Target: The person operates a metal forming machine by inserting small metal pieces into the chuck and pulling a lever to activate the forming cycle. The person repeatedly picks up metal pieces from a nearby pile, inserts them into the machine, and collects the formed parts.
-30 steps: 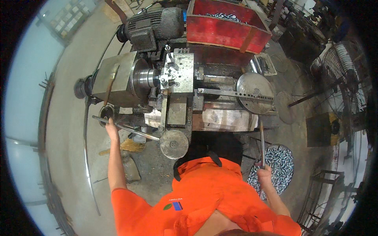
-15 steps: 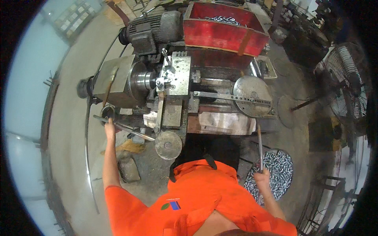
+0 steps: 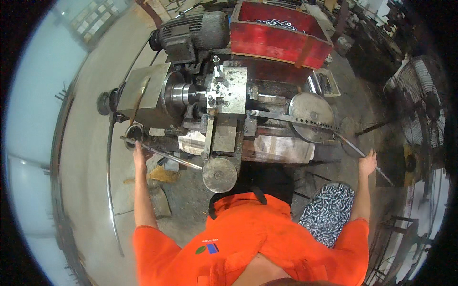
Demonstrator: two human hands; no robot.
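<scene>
Plenty crowded around: front and centre, a greasy lathe-like machine (image 3: pixel 224 136), filling the whole gap from one fist to the other. Along its far side, a grimy motor (image 3: pixel 195 35) and, just right of that, a red box (image 3: pixel 274 45) with shiny metal pieces inside. Lying across the boxy housing (image 3: pixel 125 93) at left, a brush (image 3: pixel 140 95); just below it, a small round container (image 3: pixel 141 131), right beside the left hand (image 3: pixel 141 153). On the floor, a straw broom (image 3: pixel 164 174) near the left forearm (image 3: pixel 143 195) and, at right, a big heap of small metal parts (image 3: pixel 327 212). Farther out to the right, a fan (image 3: pixel 422 102).

Closed around the left lever (image 3: pixel 176 161) near its outer end: left hand, with a short stub showing past the fist and the shaft running inward to a small disc (image 3: pixel 219 175). Closed likewise on the right lever (image 3: pixel 350 144): right hand (image 3: pixel 368 163), with the shaft slanting up and leftward to the edge of a large disc (image 3: pixel 312 114) and a thin tail beyond the fist.

Partly covered by the right forearm (image 3: pixel 361 200): the heap's edge. Too small to tell: anything held in the shiny collar (image 3: pixel 183 94). Murky: the clutter behind the fan.
</scene>
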